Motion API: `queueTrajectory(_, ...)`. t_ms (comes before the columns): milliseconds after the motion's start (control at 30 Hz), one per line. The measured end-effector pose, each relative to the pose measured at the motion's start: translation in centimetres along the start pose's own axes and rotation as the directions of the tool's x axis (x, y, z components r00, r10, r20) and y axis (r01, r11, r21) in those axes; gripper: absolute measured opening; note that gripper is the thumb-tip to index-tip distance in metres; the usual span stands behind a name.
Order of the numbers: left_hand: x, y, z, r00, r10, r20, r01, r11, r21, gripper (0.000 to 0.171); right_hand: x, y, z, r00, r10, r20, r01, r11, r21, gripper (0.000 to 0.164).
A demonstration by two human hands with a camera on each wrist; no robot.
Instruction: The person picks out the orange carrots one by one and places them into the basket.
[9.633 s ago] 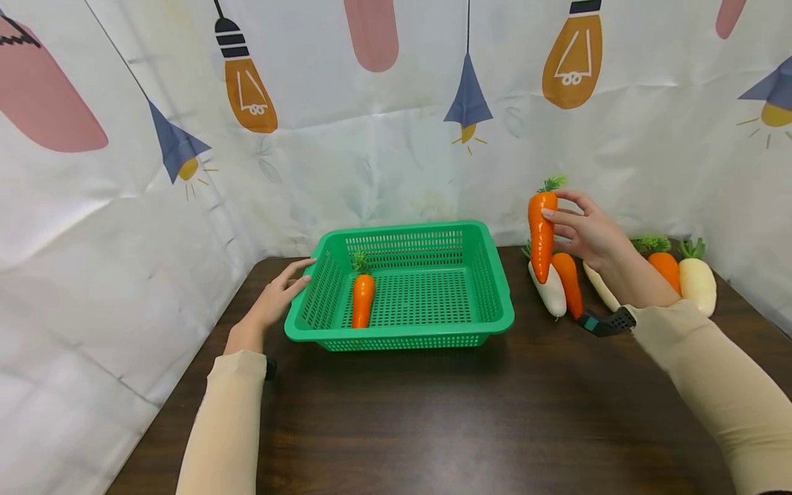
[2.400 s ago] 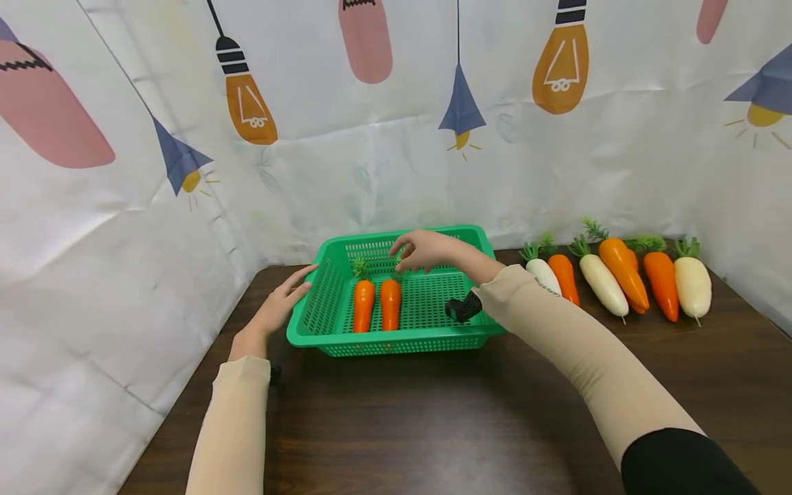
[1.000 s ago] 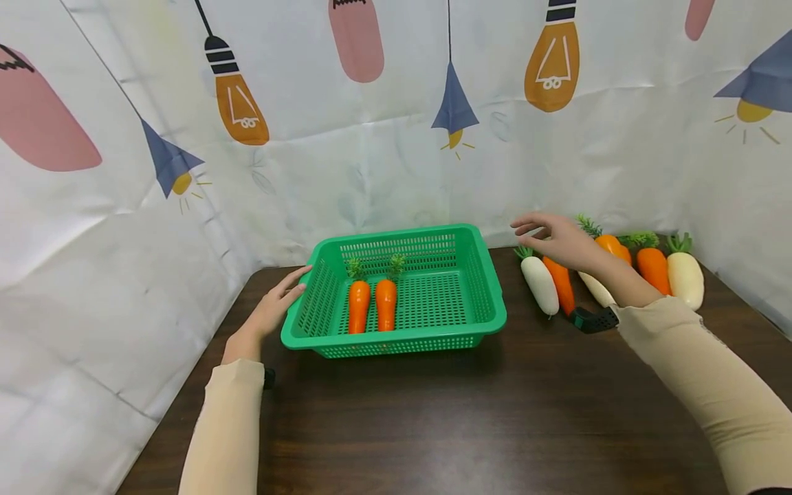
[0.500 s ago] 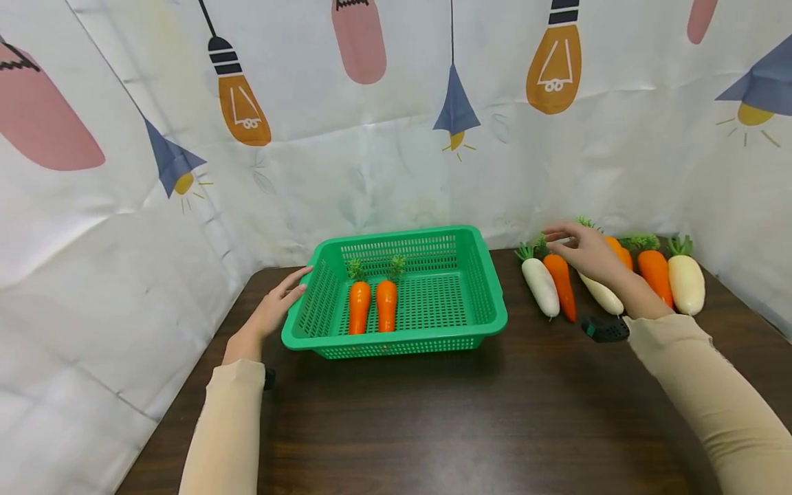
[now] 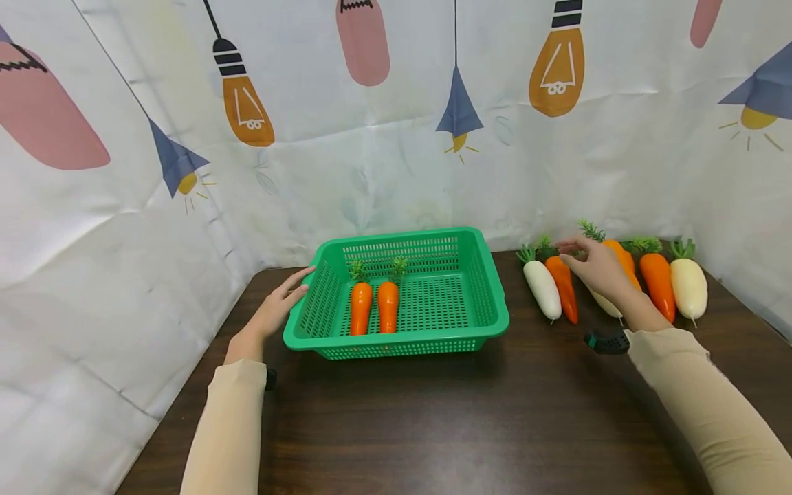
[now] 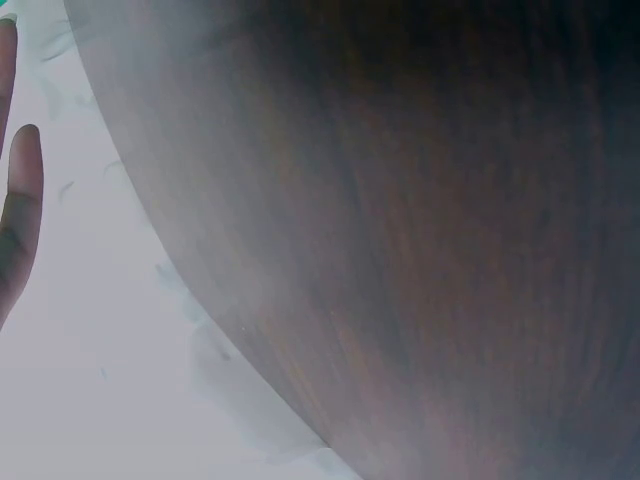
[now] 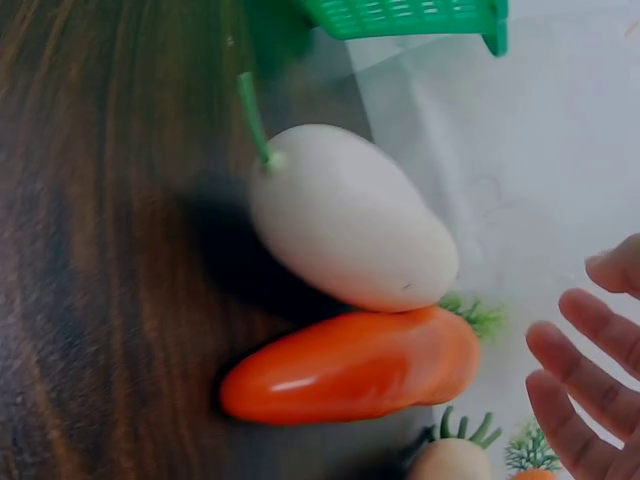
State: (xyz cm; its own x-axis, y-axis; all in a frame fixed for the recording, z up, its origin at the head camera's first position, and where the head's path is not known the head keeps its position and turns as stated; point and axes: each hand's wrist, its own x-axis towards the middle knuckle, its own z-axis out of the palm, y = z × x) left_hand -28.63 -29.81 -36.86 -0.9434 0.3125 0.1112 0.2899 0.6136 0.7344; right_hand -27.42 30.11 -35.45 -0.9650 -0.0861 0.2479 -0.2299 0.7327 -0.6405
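My left hand (image 5: 269, 316) rests its fingers against the left rim of a green slotted basket (image 5: 396, 338); only a couple of its fingers show in the left wrist view. Inside the basket lie two orange carrots, a left one (image 5: 361, 309) and a right one (image 5: 388, 308). Over the row of vegetables at the right hovers my right hand (image 5: 597, 271), fingers loosely bent and holding nothing. Nearest to it are a carrot (image 5: 562, 289) and a white radish (image 5: 606, 304), which the hand partly hides. The right wrist view shows its fingers (image 7: 585, 385) apart from the vegetables.
Left of that carrot lies another white radish (image 5: 542, 289). Beyond the hand are more carrots (image 5: 658, 285) and a thick pale radish (image 5: 689, 285). A patterned white curtain (image 5: 396, 165) rises behind the brown table (image 5: 433, 412).
A second carrot, held by my right hand earlier, now lies in the basket. My right hand has gone from the basket back rightward and sunk toward the row. The left hand stays.
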Motion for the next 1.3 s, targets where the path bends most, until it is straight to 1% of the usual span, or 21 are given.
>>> queueTrajectory(133, 0.0, 0.0, 0.0, 1.000, -0.002, 0.000, 0.002, 1.000, 0.000, 0.057, -0.1, 0.3, 0.4, 1.000, 0.025, -0.004, -0.025, 0.999, -0.037, 0.038)
queueTrajectory(400, -0.1, 0.1, 0.0, 1.000, -0.005, -0.003, 0.005, 1.000, -0.002, 0.057, -0.1, 0.7, 0.6, 0.995, 0.090, 0.040, -0.086, 0.992, -0.092, 0.042)
queueTrajectory(667, -0.1, 0.2, 0.0, 1.000, -0.006, -0.004, 0.006, 1.000, 0.009, 0.057, 0.0, 0.8, 0.7, 0.978, 0.173, 0.118, -0.163, 0.983, -0.087, 0.051)
queueTrajectory(933, -0.1, 0.3, 0.0, 1.000, -0.011, -0.002, 0.011, 1.000, 0.007, 0.058, 0.3, 1.4, 0.6, 0.962, 0.201, 0.186, -0.183, 0.977, -0.106, 0.062)
queueTrajectory(1200, -0.2, 0.4, 0.1, 1.000, -0.019, -0.007, 0.019, 1.000, 0.005, 0.059, 0.3, 1.6, 0.7, 0.952, 0.207, 0.227, -0.196, 0.978, -0.069, 0.067)
queueTrajectory(1300, -0.1, 0.4, 0.1, 1.000, -0.013, -0.006, 0.013, 1.000, 0.007, 0.058, 0.4, 1.8, 0.9, 0.949, 0.206, 0.237, -0.193, 0.978, -0.078, 0.067)
